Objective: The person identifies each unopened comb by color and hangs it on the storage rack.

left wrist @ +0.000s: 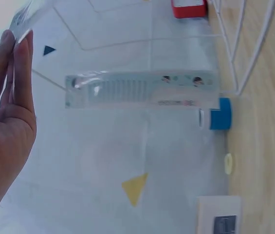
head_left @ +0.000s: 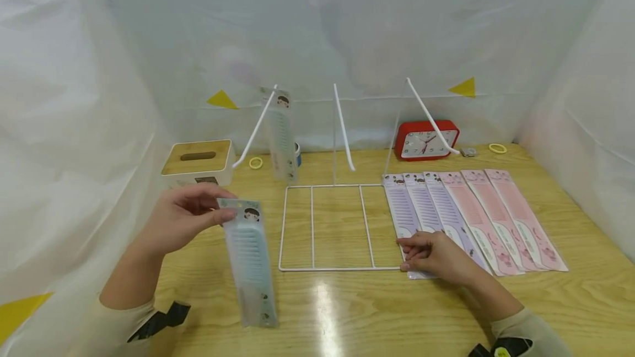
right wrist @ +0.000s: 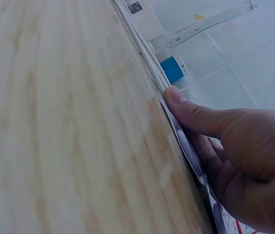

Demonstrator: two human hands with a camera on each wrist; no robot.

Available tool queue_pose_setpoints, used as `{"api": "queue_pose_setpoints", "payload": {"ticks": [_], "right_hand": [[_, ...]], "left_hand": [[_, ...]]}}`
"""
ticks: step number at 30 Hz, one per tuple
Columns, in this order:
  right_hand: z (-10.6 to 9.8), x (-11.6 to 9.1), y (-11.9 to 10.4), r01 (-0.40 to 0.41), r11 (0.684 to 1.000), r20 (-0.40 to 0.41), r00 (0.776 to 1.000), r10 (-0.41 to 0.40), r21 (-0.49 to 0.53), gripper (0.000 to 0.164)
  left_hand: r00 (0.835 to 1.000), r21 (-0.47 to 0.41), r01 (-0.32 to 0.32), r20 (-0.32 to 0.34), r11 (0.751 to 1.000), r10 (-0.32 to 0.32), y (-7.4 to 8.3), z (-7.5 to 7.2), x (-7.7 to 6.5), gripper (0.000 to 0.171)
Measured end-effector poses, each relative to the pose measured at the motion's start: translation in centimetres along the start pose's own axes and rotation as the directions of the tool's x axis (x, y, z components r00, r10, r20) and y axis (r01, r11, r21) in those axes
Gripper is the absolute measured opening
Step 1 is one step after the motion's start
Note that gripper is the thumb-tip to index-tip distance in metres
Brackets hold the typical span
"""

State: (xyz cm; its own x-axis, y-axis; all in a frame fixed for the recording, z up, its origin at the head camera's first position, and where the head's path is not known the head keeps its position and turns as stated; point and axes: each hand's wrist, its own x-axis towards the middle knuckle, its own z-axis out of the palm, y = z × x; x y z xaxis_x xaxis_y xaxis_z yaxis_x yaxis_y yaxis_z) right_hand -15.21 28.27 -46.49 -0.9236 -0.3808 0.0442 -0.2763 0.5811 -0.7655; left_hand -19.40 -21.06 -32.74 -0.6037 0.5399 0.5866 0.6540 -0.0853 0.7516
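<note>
My left hand (head_left: 181, 219) pinches the top of a packaged pale green comb (head_left: 252, 274) between thumb and fingers. The pack hangs at a slight tilt in front of a white wire display rack (head_left: 342, 269). Another packaged green comb (head_left: 281, 131) hangs on the rack's left hook, and it also shows in the left wrist view. At the rack's front right corner, my right hand (head_left: 439, 258) grips the base wire. This hand partly covers the packaged purple combs (head_left: 403, 203) lying beside the rack. The middle hook (head_left: 343, 125) and right hook (head_left: 431, 117) carry nothing.
Several packaged pink combs (head_left: 526, 219) lie right of the purple ones. Behind stand a red clock (head_left: 428, 141) and, at left, a tissue box (head_left: 198, 157). A blue and white object (left wrist: 220, 114) stands behind the rack. Yellow rings (head_left: 498, 148) lie on the wooden table.
</note>
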Motion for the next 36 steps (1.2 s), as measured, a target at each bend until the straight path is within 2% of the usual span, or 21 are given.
{"api": "queue_pose_setpoints", "payload": {"ticks": [3, 5, 8, 13, 15, 19, 23, 28, 30, 32, 34, 36], "right_hand": [[-0.1, 0.0, 0.0, -0.006, 1.0, 0.003, 1.0, 0.006, 0.006, 0.053], [-0.1, 0.0, 0.0, -0.01, 1.0, 0.004, 1.0, 0.01, 0.01, 0.053], [-0.1, 0.0, 0.1, -0.018, 1.0, 0.006, 1.0, 0.018, 0.015, 0.053], [0.0, -0.2, 0.4, -0.033, 0.999, 0.012, 0.999, 0.033, 0.031, 0.055], [0.0, -0.4, 0.5, -0.04, 0.999, 0.012, 0.999, 0.039, 0.035, 0.055], [0.0, -0.6, 0.5, -0.036, 0.999, 0.006, 0.999, 0.036, 0.033, 0.055], [0.0, -0.3, 0.4, -0.021, 0.999, 0.003, 1.0, 0.021, 0.027, 0.055], [0.0, 0.1, 0.3, -0.012, 0.999, 0.009, 1.0, 0.012, 0.036, 0.055], [0.0, 0.2, 0.3, -0.011, 0.999, 0.012, 1.0, 0.011, 0.042, 0.055], [0.0, 0.2, 0.3, -0.012, 0.999, 0.015, 1.0, 0.011, 0.046, 0.055], [0.0, 0.2, 0.3, -0.016, 0.999, 0.018, 1.0, 0.015, 0.052, 0.055], [0.0, 0.1, 0.3, -0.022, 0.998, 0.022, 1.0, 0.021, 0.056, 0.055]], "left_hand": [[0.986, -0.104, -0.169, -0.005, 0.98, 0.169, 0.9, 0.3, 0.8, 0.025], [0.974, -0.138, -0.227, -0.039, 0.964, 0.224, 1.4, 0.5, 1.4, 0.02], [0.961, -0.138, -0.259, -0.14, 0.956, 0.24, 2.3, 1.2, 2.1, 0.013], [0.929, -0.137, -0.264, -0.303, 0.955, 0.214, 3.5, 2.1, 2.9, 0.008], [0.922, -0.131, -0.246, -0.337, 0.96, 0.19, 3.7, 2.2, 3.2, 0.007], [0.92, -0.105, -0.203, -0.36, 0.974, 0.153, 3.6, 2.3, 3.7, 0.007], [0.915, -0.078, -0.198, -0.373, 0.977, 0.156, 3.4, 2.0, 3.8, 0.006], [0.923, -0.093, -0.154, -0.369, 0.984, 0.11, 3.0, 1.6, 4.2, 0.008], [0.925, -0.086, -0.1, -0.375, 0.991, 0.06, 2.8, 1.5, 4.5, 0.01], [0.919, -0.062, -0.028, -0.394, 0.998, 0.001, 2.5, 1.5, 4.8, 0.009], [0.904, -0.022, 0.065, -0.422, 0.998, -0.068, 2.3, 1.4, 5.3, 0.008], [0.883, 0.028, 0.166, -0.449, 0.986, -0.136, 2.0, 1.3, 5.7, 0.002]]}}
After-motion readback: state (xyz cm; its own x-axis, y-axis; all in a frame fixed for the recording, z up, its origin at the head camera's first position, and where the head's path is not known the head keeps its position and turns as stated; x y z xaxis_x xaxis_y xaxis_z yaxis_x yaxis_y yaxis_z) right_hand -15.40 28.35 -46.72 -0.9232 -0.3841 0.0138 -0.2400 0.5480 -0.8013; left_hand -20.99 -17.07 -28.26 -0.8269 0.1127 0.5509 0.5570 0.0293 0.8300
